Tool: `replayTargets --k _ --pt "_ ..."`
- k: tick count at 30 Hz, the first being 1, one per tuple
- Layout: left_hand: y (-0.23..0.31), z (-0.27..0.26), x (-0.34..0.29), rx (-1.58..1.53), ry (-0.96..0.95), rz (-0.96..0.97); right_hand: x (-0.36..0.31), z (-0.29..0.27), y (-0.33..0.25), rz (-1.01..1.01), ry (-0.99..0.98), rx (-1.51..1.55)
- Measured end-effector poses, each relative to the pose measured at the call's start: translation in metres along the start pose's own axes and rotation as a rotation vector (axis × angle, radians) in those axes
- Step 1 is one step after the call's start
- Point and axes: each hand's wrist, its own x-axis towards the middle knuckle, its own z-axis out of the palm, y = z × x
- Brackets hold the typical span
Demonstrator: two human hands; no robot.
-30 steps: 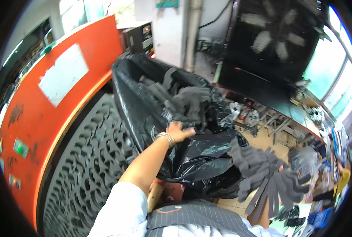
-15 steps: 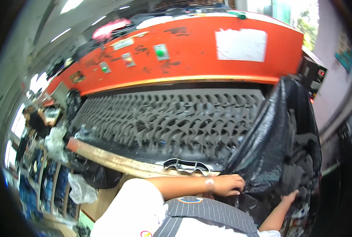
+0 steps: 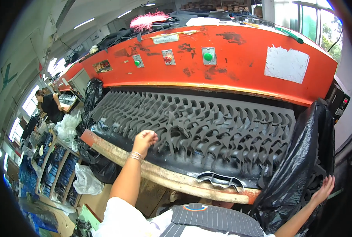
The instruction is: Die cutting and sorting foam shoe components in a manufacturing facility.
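Note:
A dark grey foam-like sheet (image 3: 239,114), cut through with rows of curved holes, lies across the machine's bed. Over its near left edge is my left hand (image 3: 145,141), fingers curled into a fist; whether anything is inside is hidden. My right hand (image 3: 323,190) is at the far right with fingers stretched out, beside a black plastic bag (image 3: 288,168) holding dark grey cut pieces. A wavy metal cutting die (image 3: 220,179) rests near the bed's front edge, between my two hands and touched by neither.
The orange machine beam (image 3: 239,59) spans above the sheet, with a green button (image 3: 208,57) and a red button (image 3: 168,59). A worn wooden rail (image 3: 172,179) runs along the front. Shelves (image 3: 55,173) and a clear plastic bag (image 3: 87,179) stand left. Another person (image 3: 51,106) works far left.
My left hand has moved from the black bag leftward and up over the sheet. My right hand has shifted right and up, out of the bag's pieces. The view has turned left.

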Motion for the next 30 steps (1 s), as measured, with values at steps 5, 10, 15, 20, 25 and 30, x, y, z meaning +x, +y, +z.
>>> replayTargets --k 5,10,15,20,25,30 --pt "0.012 -0.056 0.171 0.054 0.027 0.144 -0.200 0.167 -0.080 -0.119 -0.710 -0.420" --pt "0.007 -0.092 0.346 0.734 0.240 0.398 -0.370 0.272 -0.039 -0.299 -1.465 -0.903" --pt "0.014 -0.054 0.436 1.165 -0.029 -0.005 -0.420 0.309 -0.027 -0.374 -1.414 -1.226" --pt "0.042 -0.064 0.467 1.396 -0.511 -0.250 -0.472 0.403 -0.041 -0.361 -1.655 -0.986" --pt "0.010 -0.087 0.497 0.264 -0.178 -0.429 -0.489 0.531 -0.054 -0.260 -1.972 -0.461" --pt "-0.011 -0.036 0.476 -0.494 0.170 -0.497 -0.405 0.650 0.026 -0.255 -1.038 -0.865"
